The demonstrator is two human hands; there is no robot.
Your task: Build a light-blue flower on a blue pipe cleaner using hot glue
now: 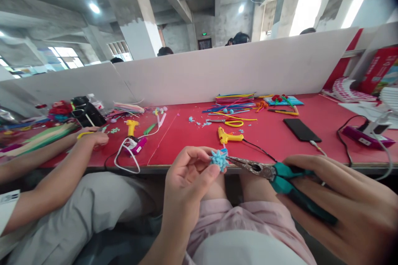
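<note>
Between the thumb and fingers of my left hand [191, 180] is a small light-blue spiky pipe-cleaner flower [219, 160]. My right hand [338, 190] is wrapped round the teal handles of a pair of needle-nose pliers [264, 170]. The tips of the pliers touch or nearly touch the right side of the flower; whether they grip a piece of it I cannot tell. Just beyond my hands a yellow hot glue gun [229, 136] lies on the red table [186, 132]. Yellow-handled scissors [234, 123] and light-blue scraps [199, 121] lie farther back.
Bundled coloured pipe cleaners [234, 99] lie by the white partition [217, 70]. To the right are a black phone [301, 129] and a purple power strip [368, 136] with cables. At left, a co-worker's hands [96, 136] work near another yellow glue gun [132, 127].
</note>
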